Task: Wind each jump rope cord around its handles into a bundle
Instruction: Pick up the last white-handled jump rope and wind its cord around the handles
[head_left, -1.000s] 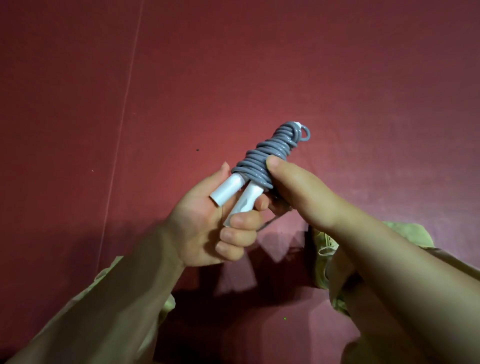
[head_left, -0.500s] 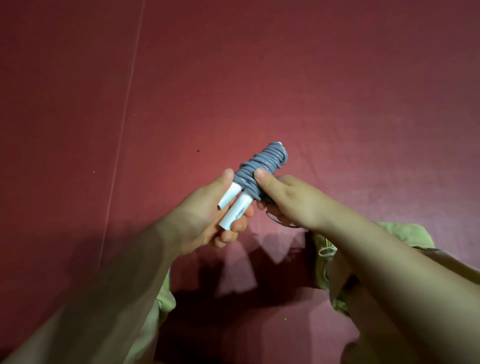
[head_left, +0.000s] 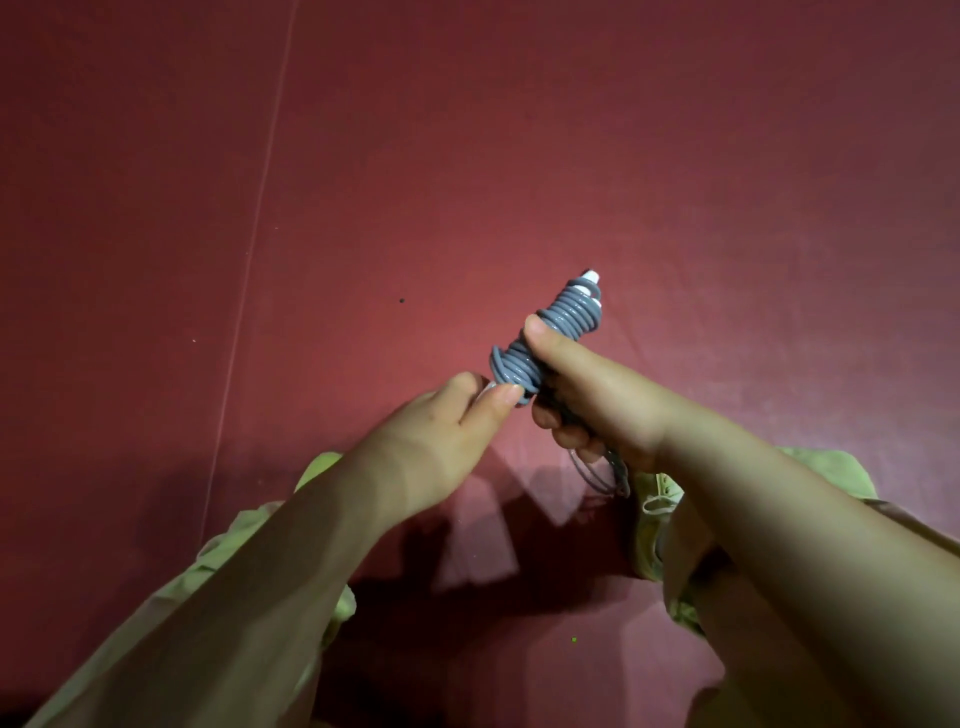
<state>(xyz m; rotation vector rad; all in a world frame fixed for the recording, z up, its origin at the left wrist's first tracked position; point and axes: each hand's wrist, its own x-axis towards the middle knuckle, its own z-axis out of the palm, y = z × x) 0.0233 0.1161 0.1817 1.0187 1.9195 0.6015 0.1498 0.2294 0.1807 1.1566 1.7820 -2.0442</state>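
Bundle: grey jump rope cord (head_left: 550, 338) wound in many turns around white handles (head_left: 590, 276); held in the air between both hands, tilted, far end pointing up and away from the right hand.
Handles: only a white tip shows beyond the far end of the coils; a sliver of white shows at the near end by the left fingertips. The rest is covered by cord and hands.
Right hand (head_left: 597, 405): wrapped round the middle and lower part of the bundle, thumb laid along the coils on top, fingers curled underneath. Firm grip on the cord.
Left hand (head_left: 441, 441): just left of the bundle's near end; thumb and forefinger tips meet at the lowest coils and pinch there. Other fingers hidden behind the hand.
Loose cord: a few thin grey strands (head_left: 597, 475) hang below the right hand, under its heel.
Surface: dark red floor (head_left: 519, 156) lies beyond and below both hands, with a pale seam line far to the left of the left hand.
Clothing: light green fabric (head_left: 249, 551) under both forearms.
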